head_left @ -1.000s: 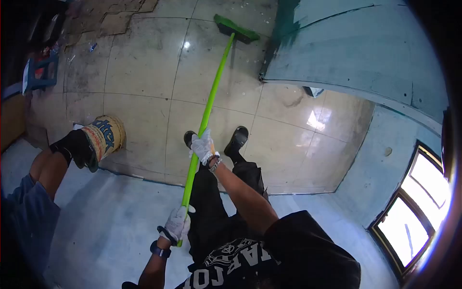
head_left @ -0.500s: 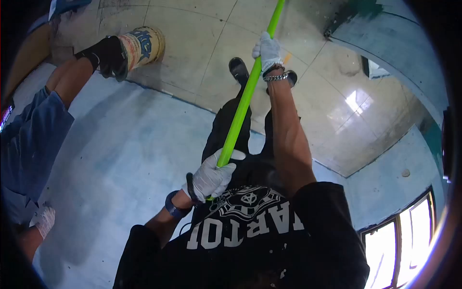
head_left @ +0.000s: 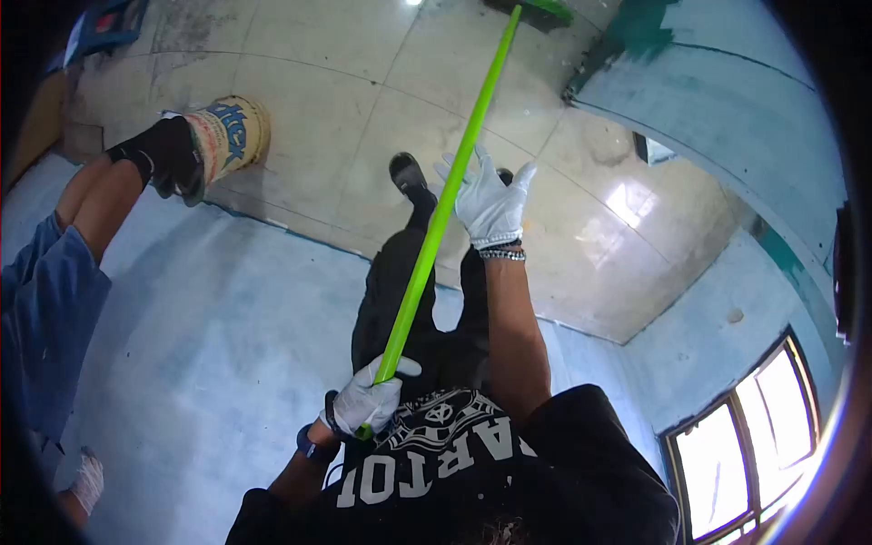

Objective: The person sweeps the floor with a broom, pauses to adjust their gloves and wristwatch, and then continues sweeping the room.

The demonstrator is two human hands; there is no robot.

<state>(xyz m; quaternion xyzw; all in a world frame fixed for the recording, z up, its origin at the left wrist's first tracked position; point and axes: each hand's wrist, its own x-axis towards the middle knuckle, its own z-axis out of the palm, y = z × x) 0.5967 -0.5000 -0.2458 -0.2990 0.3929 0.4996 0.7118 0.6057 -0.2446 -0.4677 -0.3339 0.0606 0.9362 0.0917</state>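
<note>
Left hand, gloved: closed in a full fist around the near end of the broom handle, close to the chest, thumb laid over the shaft. Right hand, gloved: farther out along the handle, palm flat, fingers spread and not wrapped; it lies against the right side of the shaft, and firm contact cannot be confirmed from here. The handle runs from the left fist out over the person's shoes to the broom head, which sits on the tiled floor at the far end and is partly cut off from view. In this state only one hand controls a long lever, so the head will probably wander. Recommended practice: curl the right fingers round the shaft before loading it, keep the two hands well apart as they are, let the right hand steer and press, and let the left hand act as the pivot. Hold the head flat to the tiles and do not ride it on one corner. The tiles look glossy, so plant both feet before any stroke. On the far left a pail lies on its side, touching another person's foot; direct strokes away from both. The pale blue wall stands close on the near side, which limits backswing for the left elbow.
</note>
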